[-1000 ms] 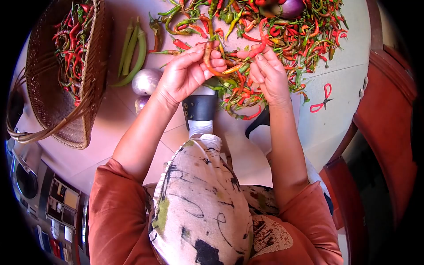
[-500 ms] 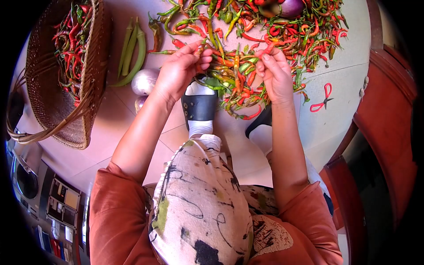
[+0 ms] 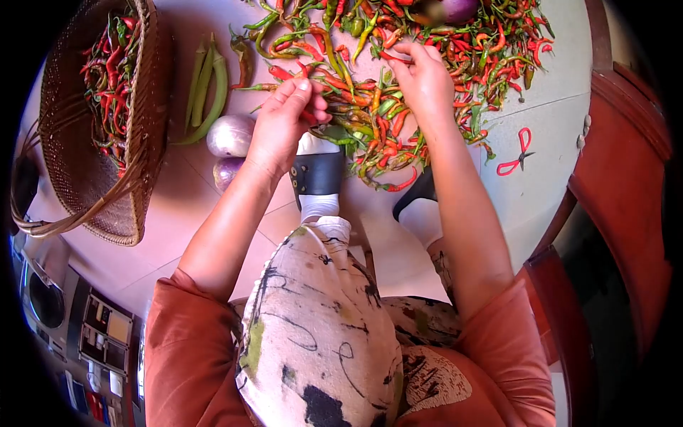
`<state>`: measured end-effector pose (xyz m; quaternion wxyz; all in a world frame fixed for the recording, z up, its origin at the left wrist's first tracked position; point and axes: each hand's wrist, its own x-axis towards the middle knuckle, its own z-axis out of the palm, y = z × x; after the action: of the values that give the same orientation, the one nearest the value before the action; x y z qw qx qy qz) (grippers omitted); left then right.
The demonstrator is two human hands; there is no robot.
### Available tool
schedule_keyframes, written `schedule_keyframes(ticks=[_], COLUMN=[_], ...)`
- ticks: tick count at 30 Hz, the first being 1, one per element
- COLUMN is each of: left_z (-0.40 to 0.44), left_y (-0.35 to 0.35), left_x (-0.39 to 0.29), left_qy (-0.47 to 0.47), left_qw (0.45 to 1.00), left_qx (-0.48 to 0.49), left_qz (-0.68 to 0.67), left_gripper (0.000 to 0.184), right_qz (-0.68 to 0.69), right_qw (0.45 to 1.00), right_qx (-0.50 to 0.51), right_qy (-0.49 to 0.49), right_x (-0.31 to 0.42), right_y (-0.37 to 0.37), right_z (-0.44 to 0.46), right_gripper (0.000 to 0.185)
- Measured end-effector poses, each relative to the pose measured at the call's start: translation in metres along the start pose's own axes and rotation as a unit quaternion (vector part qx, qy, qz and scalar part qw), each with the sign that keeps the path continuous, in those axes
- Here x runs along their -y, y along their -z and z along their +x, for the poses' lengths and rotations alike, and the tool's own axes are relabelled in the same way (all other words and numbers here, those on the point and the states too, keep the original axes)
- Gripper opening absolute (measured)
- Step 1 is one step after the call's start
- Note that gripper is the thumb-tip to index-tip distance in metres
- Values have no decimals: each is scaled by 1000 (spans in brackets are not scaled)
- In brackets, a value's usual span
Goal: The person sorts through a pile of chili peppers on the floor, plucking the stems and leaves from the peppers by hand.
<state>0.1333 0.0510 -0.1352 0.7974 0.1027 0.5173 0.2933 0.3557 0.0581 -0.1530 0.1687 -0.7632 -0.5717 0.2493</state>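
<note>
My left hand (image 3: 288, 114) is closed around red chili peppers; a red tip (image 3: 304, 69) sticks up above the thumb, and more red shows under the curled fingers. At the pile, my right hand (image 3: 425, 82) pinches a red chili pepper (image 3: 393, 58) between thumb and forefinger. A broad heap of red and green chili peppers (image 3: 491, 53) spreads over the floor beyond and between both hands. Left of my left hand lie a pale purple eggplant (image 3: 231, 135) and a darker one (image 3: 226, 173).
A wicker basket (image 3: 151, 92) with chili peppers inside stands at the left. Long green pods (image 3: 219, 89) lie beside it. Red-handled scissors (image 3: 523, 151) rest on the floor at the right. Another purple eggplant (image 3: 459, 8) sits on the heap. My shoe (image 3: 318, 173) is below the peppers.
My right hand has moved up and left, from holding a red pepper above the heap to a pepper farther in. My left hand has lowered slightly and turned.
</note>
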Motion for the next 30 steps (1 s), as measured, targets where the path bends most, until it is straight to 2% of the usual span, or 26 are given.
schedule_keyframes(ticks=[1, 2, 4, 6, 7, 9, 10, 11, 12, 14, 16, 18, 19, 20, 22, 24, 28, 30], left_z=[2, 3, 7, 11, 11, 9, 7, 6, 7, 8, 9, 12, 11, 11, 15, 16, 15, 15], left_y=[1, 3, 7, 10, 10, -1, -7, -10, -13, -19, -15, -3, -2, 4, 14, 15, 14, 12], left_x=[0, 1, 0, -2, -1, 1, 2, 3, 4, 7, 5, 3, -2, -2, -6, -10, -10, -10], left_qy=[-1, -8, -17, 6, 30, 22, 16, 23, 23, 27, 30, 37, 31, 32, 28, 25, 5, 4], left_qw=[1000, 1000, 1000, 998, 996, 998, 999, 998, 998, 995, 993, 992, 991, 991, 995, 997, 995, 993], left_qx=[0, 0, -3, 58, 48, 30, 13, 39, 44, 27, 22, 3, -16, -18, -14, -29, -75, -89], left_qz=[1, 10, 20, -35, -65, -53, -41, -51, -50, -94, -113, -123, -127, -125, -91, -63, -69, -81], left_gripper=[21, 17, 15, 13, 9, 12, 16, 24, 24, 17, 16, 14, 11, 11, 15, 13, 12, 15], right_qz=[-73, -72, -172, -165, -112, -10, 39, 82, 125, 142, 170, 137, 131, 134, 49, -65, 17, 30], right_qw=[997, 997, 981, 982, 991, 998, 996, 990, 981, 970, 962, 985, 988, 988, 996, 995, 999, 999], right_qx=[1, 1, 90, 92, 72, 39, 83, 117, 148, 189, 207, 103, 83, 83, 43, 62, 31, 32], right_qy=[39, 39, 12, 23, 32, 49, 4, 2, 0, 56, 46, -9, 6, 5, 59, 48, 9, 27], right_x=[-4, -7, -7, -6, -5, 8, 21, 33, 43, 55, 53, 47, 44, 43, 55, 66, 53, 43], right_y=[-3, -5, -8, -5, -1, 9, 15, 16, 16, 11, 1, -12, -21, -31, -51, -64, -76, -74], right_z=[5, 7, 11, 10, 9, 2, -7, -16, -23, -30, -22, -1, 9, 16, 27, 28, 29, 25], right_gripper=[14, 14, 18, 17, 17, 17, 17, 17, 18, 18, 18, 17, 19, 19, 22, 27, 17, 16])
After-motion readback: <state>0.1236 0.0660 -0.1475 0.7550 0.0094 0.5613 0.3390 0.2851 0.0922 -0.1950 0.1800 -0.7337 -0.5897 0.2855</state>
